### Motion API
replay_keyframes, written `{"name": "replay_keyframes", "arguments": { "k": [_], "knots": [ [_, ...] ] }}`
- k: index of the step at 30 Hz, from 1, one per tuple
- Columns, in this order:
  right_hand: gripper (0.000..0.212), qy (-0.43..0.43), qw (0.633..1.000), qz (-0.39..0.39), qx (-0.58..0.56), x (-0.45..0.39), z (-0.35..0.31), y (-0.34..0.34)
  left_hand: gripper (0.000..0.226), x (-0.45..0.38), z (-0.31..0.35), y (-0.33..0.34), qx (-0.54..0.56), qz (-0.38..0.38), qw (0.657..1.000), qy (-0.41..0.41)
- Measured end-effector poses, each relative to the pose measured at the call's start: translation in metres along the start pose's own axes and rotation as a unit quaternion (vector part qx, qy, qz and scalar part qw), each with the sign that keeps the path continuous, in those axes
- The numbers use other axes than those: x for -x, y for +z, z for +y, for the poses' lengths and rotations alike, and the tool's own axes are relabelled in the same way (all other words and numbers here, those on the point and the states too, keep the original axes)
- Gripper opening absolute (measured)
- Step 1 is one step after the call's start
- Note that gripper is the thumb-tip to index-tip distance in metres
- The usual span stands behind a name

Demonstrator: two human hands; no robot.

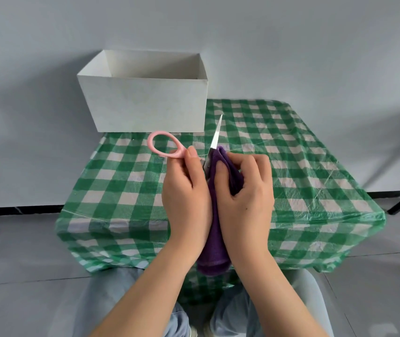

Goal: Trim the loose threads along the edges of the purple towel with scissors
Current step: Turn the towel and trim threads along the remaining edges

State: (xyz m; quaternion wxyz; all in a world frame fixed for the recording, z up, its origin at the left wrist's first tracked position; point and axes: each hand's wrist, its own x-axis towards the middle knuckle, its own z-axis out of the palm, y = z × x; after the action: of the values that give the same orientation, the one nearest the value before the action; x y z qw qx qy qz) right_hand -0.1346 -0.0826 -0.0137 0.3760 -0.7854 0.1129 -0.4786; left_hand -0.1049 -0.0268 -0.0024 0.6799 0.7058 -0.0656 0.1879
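At the far left of the table, an open white rectangular cardboard box [143, 105] is standing at the back edge, partly hanging over the left side of the green-and-white checked plastic tablecloth [291, 166] that is covering the small table.

In front of the box, the pink-handled scissors with bright steel blades [214, 139] are being held up above the cloth. One oval pink loop is sticking out to the left, free of any finger, while the left hand [185, 190] is gripping the scissors near the pivot, its thumb lying along the handle and its fingers curled round the far side. The pointed blade is angling up and away towards the box, its lower part lying against the top of the towel. Whether the two blades are parted or closed cannot be told, since only one tip is showing.

Pressed right against the left hand, the right hand [245, 195] is clutching the purple terry towel [214, 251], thumb on the near face and fingers wrapped over the bunched upper edge. The towel is hanging between the two wrists in a folded, narrow bundle, its lower end dangling off the front of the table above the person's light blue trousered knees [111, 302].
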Motion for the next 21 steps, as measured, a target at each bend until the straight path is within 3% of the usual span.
{"name": "replay_keyframes", "arguments": {
  "k": [7, 12, 17, 21],
  "knots": [
    [0.007, 0.044, 0.997, -0.052, -0.029, 0.002, 0.001, -0.008, 0.027, -0.001, -0.005, 0.003, -0.003, -0.006, 0.999, -0.032],
    [0.004, 0.089, 0.995, -0.043, -0.034, -0.003, 0.008, -0.005, 0.027, 0.001, -0.007, 0.002, -0.053, -0.031, 0.998, -0.022],
    [0.004, 0.093, 0.995, -0.028, -0.027, -0.001, 0.008, -0.001, 0.027, 0.0, -0.009, 0.001, -0.088, -0.028, 0.996, 0.016],
    [0.003, 0.081, 0.995, -0.056, -0.034, 0.01, 0.004, 0.001, 0.026, -0.004, -0.013, 0.0, -0.075, -0.008, 0.997, -0.003]
  ]
}}
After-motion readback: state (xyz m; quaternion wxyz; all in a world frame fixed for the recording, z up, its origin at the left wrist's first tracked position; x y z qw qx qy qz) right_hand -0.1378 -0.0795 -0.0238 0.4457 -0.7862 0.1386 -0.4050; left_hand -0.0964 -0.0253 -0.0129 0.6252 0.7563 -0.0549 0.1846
